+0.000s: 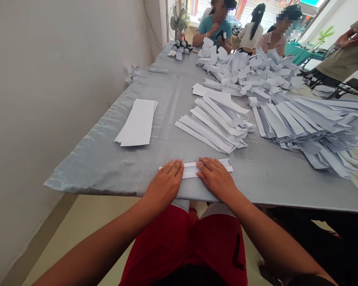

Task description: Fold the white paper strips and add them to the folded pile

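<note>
A folded white paper strip (190,171) lies crosswise near the table's front edge. My left hand (168,176) rests flat on its left end, fingers stretched out side by side. Toward the other end, my right hand (214,174) presses on the strip with its fingers extended; the strip's right tip sticks out past it. Between the two hands the strip's middle shows, with lengthwise creases. Beyond the left hand is a stack of flat white sheets (139,122). A pile of folded strips (213,123) lies just beyond the right hand.
The grey-covered table (107,167) meets a wall on the left. At right lies a large heap of folded strips (304,123), with a mound of crumpled-looking folded papers (241,71) behind it. Several people are around the far side, near a fan (178,22).
</note>
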Demonstrator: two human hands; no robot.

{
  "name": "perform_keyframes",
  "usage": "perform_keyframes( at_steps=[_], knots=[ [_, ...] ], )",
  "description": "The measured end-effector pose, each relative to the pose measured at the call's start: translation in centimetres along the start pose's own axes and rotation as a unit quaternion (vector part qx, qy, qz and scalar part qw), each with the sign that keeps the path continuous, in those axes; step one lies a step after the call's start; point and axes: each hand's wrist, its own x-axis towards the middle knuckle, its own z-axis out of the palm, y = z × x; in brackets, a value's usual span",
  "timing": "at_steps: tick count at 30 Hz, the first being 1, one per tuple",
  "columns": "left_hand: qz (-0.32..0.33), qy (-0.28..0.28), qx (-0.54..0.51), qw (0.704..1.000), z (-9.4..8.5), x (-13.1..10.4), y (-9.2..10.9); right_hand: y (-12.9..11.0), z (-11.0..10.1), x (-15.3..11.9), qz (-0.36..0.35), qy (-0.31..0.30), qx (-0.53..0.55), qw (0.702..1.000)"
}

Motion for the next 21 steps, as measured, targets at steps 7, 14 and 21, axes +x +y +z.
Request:
perform_keyframes(
  at_steps=[7, 14, 21],
  knots=[
    [0.002, -0.002, -0.014, 1.0, 0.2, -0.4, 0.5, 0.2, 0.5, -0.1, 0.01, -0.015, 0.018, 1.0],
    [-0.011, 0.001, -0.071, 0.997, 1.6, -0.9, -0.2, -0.6, -0.7, 0.5, 0.034, -0.034, 0.042, 0.998],
    [-0.005, 0.026, -0.113, 0.993, 2.2, -1.1, -0.7, -1.9, -1.4, 2.2, -0.046, -0.095, 0.075, 0.992]
  ],
)
